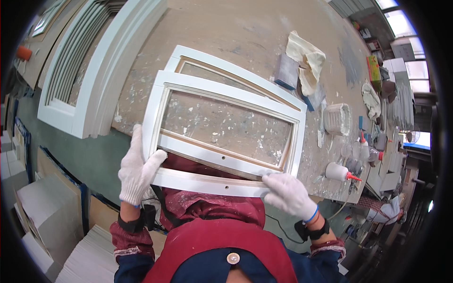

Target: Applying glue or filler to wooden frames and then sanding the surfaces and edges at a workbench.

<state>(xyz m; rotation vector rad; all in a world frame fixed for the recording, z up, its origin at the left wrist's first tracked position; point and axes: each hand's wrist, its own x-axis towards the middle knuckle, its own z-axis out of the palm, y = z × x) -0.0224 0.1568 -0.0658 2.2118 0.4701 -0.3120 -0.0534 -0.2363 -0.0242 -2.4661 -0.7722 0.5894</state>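
A white rectangular frame is held tilted in front of me, its near rail over my lap and past the table edge. My left hand, in a white knitted glove, grips its left side, thumb over the face and fingers along the outer edge. At the near right corner my right hand, gloved too, is closed over the near rail, its fingertips at the inner edge. A second white frame lies on the table beneath and beyond the first, partly covered by it.
White frames stand stacked at the left end of the paint-spotted table. To the right are a sanding block, a cream cloth, a white tub and a red-tipped glue bottle. White panels are piled at lower left.
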